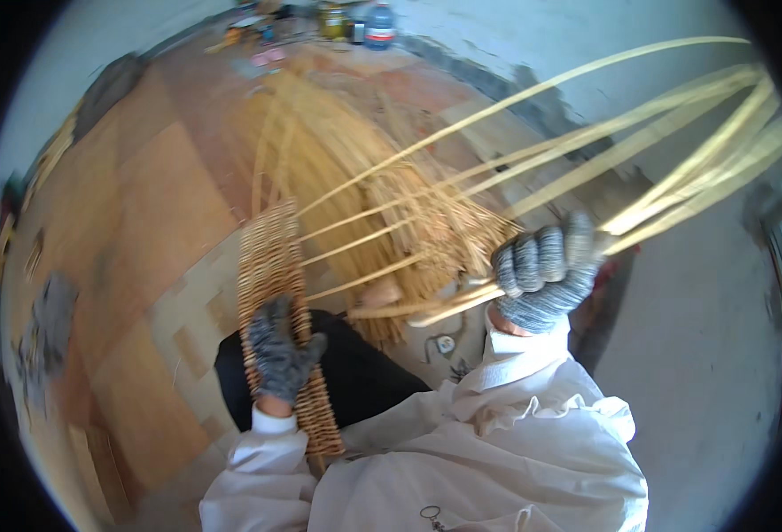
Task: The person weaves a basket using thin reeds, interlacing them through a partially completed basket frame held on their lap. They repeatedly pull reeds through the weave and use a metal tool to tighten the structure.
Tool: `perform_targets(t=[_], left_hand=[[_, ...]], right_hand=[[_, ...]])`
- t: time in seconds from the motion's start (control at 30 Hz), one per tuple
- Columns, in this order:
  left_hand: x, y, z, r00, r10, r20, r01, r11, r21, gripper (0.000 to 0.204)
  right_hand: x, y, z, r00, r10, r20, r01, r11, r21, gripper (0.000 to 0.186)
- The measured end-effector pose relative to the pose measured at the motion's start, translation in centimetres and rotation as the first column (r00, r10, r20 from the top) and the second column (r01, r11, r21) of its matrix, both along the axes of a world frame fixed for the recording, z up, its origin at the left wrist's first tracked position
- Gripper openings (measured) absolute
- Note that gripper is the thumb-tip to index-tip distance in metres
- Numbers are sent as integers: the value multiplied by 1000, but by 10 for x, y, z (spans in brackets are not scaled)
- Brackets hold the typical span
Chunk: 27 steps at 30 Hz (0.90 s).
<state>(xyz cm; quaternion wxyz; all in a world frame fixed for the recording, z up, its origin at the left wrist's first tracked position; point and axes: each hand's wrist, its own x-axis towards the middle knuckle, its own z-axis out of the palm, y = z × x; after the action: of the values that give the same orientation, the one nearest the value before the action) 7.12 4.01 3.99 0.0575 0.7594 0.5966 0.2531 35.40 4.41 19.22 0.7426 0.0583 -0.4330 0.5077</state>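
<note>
Plainly, the left hand (283, 350), in a grey knit glove, lies flat along the woven panel (271, 253), its fingers straight and close together, its thumb spread out toward the panel's right edge; the panel, long, narrow and tan, runs under that hand, reaching beyond its fingertips and back past its wrist; the right hand (546, 270), gloved likewise, is closed in a fist around a bundle of pale strips (688, 191), well apart from the left one; cut ends poke out of the fist on the side toward the left hand, and the long part fans away to its right; several strips leave the panel's right edge beyond the left hand and sweep past the far side of the right hand; thin strips also stand out from the panel's far end; beyond and between the hands, a heap of loose stalks (338, 168) covers part of the floor (156, 186); dark cloth (364, 355) lies beneath the panel, just right of the left hand; far ahead of both hands, a blue bottle (379, 31) stands near a yellowish jar (333, 22); a rumpled grey cloth (51, 319) lies well left of the left hand.
</note>
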Motion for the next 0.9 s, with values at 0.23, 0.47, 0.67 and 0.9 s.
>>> perform_targets(t=[0.23, 0.47, 0.67, 0.9], left_hand=[[-51, 13, -3, -228, 228, 947, 146, 969, -198, 58], [-39, 8, 0, 523, 19, 852, 84, 994, -74, 36], [-50, -9, 53, 336, 210, 918, 210, 934, -290, 36], [-45, -11, 52, 209, 255, 944, 363, 876, -317, 31]], right_hand=[[-149, 53, 29, 903, 340, 262, -371, 925, 81, 25], [-218, 84, -111, 624, 636, 454, -339, 744, -576, 31], [-225, 136, -77, 173, 566, 806, -492, 759, -427, 40], [-208, 141, -71, 289, 825, 485, -451, 565, -691, 41]])
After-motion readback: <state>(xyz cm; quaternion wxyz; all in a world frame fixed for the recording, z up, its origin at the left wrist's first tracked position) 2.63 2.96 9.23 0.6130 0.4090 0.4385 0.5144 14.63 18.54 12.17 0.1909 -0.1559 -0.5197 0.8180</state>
